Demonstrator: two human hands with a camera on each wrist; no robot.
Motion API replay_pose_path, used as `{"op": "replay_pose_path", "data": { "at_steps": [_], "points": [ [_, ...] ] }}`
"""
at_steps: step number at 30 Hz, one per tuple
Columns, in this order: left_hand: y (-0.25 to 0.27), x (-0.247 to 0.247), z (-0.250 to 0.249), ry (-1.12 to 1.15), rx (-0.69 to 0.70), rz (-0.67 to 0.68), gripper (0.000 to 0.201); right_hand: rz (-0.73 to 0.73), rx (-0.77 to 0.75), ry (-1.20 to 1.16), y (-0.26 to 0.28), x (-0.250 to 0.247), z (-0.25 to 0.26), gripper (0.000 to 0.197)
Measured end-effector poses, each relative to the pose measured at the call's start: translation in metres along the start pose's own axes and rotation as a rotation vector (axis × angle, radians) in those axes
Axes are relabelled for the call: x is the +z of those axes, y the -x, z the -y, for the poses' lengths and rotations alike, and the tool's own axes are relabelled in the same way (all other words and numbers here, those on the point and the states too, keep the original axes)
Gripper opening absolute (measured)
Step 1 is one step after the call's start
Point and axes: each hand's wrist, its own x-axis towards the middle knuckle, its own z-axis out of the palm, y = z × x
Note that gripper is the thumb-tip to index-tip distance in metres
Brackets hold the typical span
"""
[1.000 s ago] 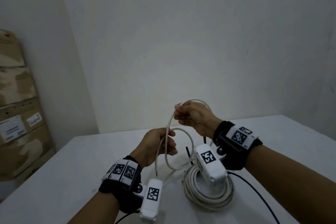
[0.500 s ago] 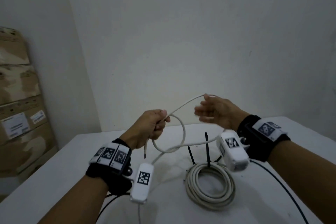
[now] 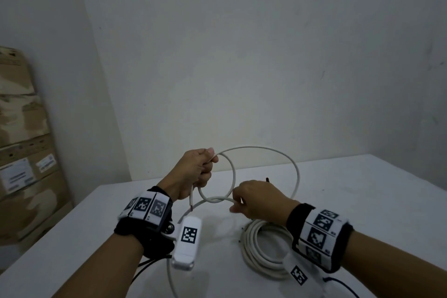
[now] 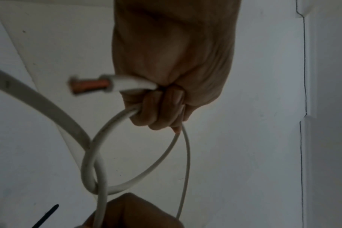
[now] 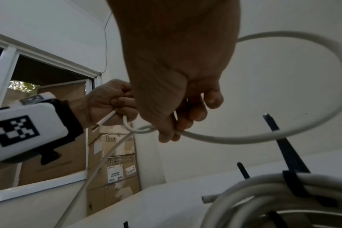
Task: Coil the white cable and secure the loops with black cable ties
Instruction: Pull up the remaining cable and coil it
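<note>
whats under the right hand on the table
A finished white cable coil lies on the table below the right hand, bound by a black cable tie. The wrist covers its right side.

Left wrist band [image 3: 145, 210]: black strap, lower left of the head view, carrying a row of white tiles printed with black square-code markers.
Left wrist camera [image 3: 187, 239]: white rounded box below the band, one black square-code marker on its top face, joined by a small metal ball mount; also at the left edge of the right wrist view [image 5: 23, 132], on a black bracket.
Right wrist band [image 3: 319, 234]: wide black strap, lower right, with white tiles of black markers.
Right wrist camera [image 3: 300, 276]: white box, one marker, bottom right.
Leads [image 3: 343, 284]: thin black cables trailing from both units.
Arms: bare, no sleeves.
</note>
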Motion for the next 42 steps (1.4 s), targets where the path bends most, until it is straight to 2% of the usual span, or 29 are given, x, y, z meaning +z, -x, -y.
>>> {"op": "replay_pose_path", "data": {
  "at_steps": [3,6,10,14,16,19,21,25,28,29,32,33,36,38,42],
  "points": [
    [-0.002,-0.002,-0.001,-0.032,-0.006,-0.044,0.032,-0.057,-0.009,0.009,0.002,-0.002,-0.006,0.026],
    [-0.004,-0.013,-0.001,-0.06,-0.025,-0.103,0.032,-0.136,0.087,-0.059,0.007,-0.021,-0.031,0.023],
    [-0.005,-0.033,-0.003,-0.005,-0.05,-0.185,0.031,-0.264,0.293,-0.2,0.034,-0.053,-0.084,0.016],
    [-0.007,-0.038,-0.006,0.025,-0.062,-0.238,0.032,-0.468,0.561,-0.548,0.072,-0.067,-0.13,0.015],
    [-0.008,-0.035,-0.007,0.037,-0.062,-0.248,0.033,-0.502,0.723,-0.637,0.091,-0.063,-0.152,0.018],
    [-0.007,-0.026,-0.008,0.049,-0.064,-0.244,0.033,-0.464,0.975,-0.806,0.118,-0.047,-0.177,0.024],
    [-0.006,-0.018,-0.009,0.059,-0.064,-0.216,0.034,-0.351,1.105,-0.871,0.131,-0.032,-0.183,0.026],
    [-0.005,-0.001,-0.011,0.035,-0.058,-0.125,0.034,-0.194,1.177,-0.916,0.143,-0.017,-0.175,0.044],
    [-0.003,0.011,-0.014,0.015,-0.055,-0.06,0.034,-0.032,1.082,-0.834,0.143,-0.023,-0.155,0.057],
    [-0.002,0.014,-0.016,0.011,-0.054,-0.031,0.034,-0.056,0.997,-0.749,0.138,-0.027,-0.149,0.053],
    [0.001,0.022,-0.022,0.021,-0.05,0.079,0.033,-0.25,0.709,-0.391,0.113,-0.041,-0.121,0.028],
    [0.002,0.025,-0.025,0.026,-0.051,0.109,0.033,-0.303,0.602,-0.344,0.104,-0.045,-0.109,0.024],
    [0.005,0.032,-0.03,0.036,-0.05,0.171,0.033,-0.329,0.304,-0.419,0.074,-0.049,-0.082,0.04],
    [0.007,0.036,-0.031,0.031,-0.054,0.196,0.033,-0.261,0.231,-0.455,0.058,-0.051,-0.069,0.045],
    [0.012,0.036,-0.031,0.007,-0.07,0.222,0.033,-0.214,0.205,-0.581,0.035,-0.054,-0.05,0.023]
  ]
}}
